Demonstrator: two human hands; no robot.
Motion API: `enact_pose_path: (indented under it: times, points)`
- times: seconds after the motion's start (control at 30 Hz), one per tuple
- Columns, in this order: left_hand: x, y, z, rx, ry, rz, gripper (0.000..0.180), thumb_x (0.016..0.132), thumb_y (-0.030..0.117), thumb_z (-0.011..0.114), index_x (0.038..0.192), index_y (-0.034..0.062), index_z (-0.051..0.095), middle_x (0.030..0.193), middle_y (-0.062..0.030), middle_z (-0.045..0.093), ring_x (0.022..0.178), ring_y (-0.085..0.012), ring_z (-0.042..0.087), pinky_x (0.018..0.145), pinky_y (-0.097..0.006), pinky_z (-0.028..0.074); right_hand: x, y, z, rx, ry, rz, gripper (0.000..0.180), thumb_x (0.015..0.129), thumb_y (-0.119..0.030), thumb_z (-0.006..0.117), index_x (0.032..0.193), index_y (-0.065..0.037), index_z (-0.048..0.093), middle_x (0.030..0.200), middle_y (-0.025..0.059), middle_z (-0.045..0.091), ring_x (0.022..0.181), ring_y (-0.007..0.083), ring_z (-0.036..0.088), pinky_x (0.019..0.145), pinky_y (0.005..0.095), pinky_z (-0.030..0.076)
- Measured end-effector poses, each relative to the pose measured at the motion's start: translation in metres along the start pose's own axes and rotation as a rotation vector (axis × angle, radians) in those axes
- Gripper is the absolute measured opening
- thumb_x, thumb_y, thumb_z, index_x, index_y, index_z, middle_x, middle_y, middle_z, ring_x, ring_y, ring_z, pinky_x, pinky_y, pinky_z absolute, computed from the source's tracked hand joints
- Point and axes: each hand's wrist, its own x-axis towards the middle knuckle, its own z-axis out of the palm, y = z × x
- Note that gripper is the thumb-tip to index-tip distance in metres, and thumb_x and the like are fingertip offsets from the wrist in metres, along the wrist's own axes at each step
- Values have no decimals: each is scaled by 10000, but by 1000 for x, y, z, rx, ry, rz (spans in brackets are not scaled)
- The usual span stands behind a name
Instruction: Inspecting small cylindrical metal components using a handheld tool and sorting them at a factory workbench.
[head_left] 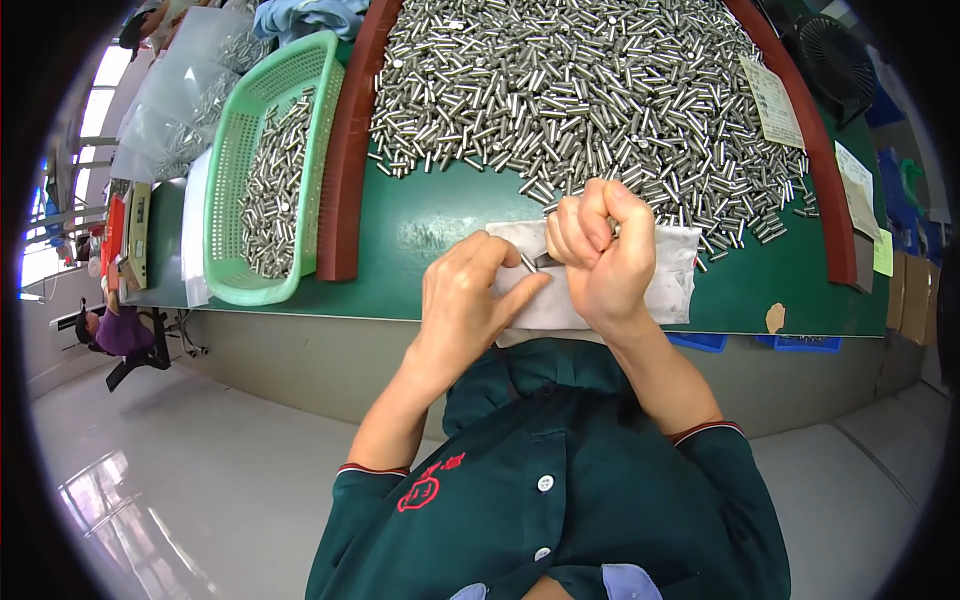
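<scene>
My right hand (600,250) is closed in a fist around several small metal pins (548,259), whose ends stick out toward my left hand. My left hand (465,290) pinches the tip of one pin between thumb and forefinger. Both hands hover over a white cloth (670,275) lying on the green table (440,210) near its front edge. Just beyond the hands spreads a big heap of shiny metal pins (580,90).
A green plastic basket (230,160) with more pins stands at the left, beside a curved brown rail (345,150). Clear bags of pins (175,100) lie further left. Paper sheets (775,100) sit at the right. Another person (115,325) sits far left.
</scene>
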Motion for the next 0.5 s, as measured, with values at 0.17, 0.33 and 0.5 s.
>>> enact_pose_path:
  times: [0.17, 0.33, 0.5]
  points:
    - [-2, 3, -6, -28, -56, -84, 163, 642, 78, 670, 725, 19, 543, 573, -81, 456, 474, -213, 461, 445, -323, 370, 0, -1, -1, 67, 44, -1, 354, 836, -185, 319, 497, -86, 293, 416, -6, 272, 386, 66, 180, 378, 236, 153]
    - [0, 3, -4, -74, -32, -89, 99, 668, 20, 633, 740, 16, 566, 563, -76, 441, 454, -196, 431, 437, -304, 357, 0, -1, -4, 72, 2, -31, 365, 851, -257, 299, 511, -124, 282, 398, -30, 245, 373, 77, 151, 389, 247, 153]
    - [-1, 1, -1, -89, 7, -78, 78, 663, -22, 625, 716, 5, 573, 554, -72, 440, 449, -179, 430, 432, -292, 355, 0, -2, -7, 120, 36, -77, 364, 839, -274, 301, 506, -130, 275, 398, -31, 240, 373, 79, 147, 394, 251, 162]
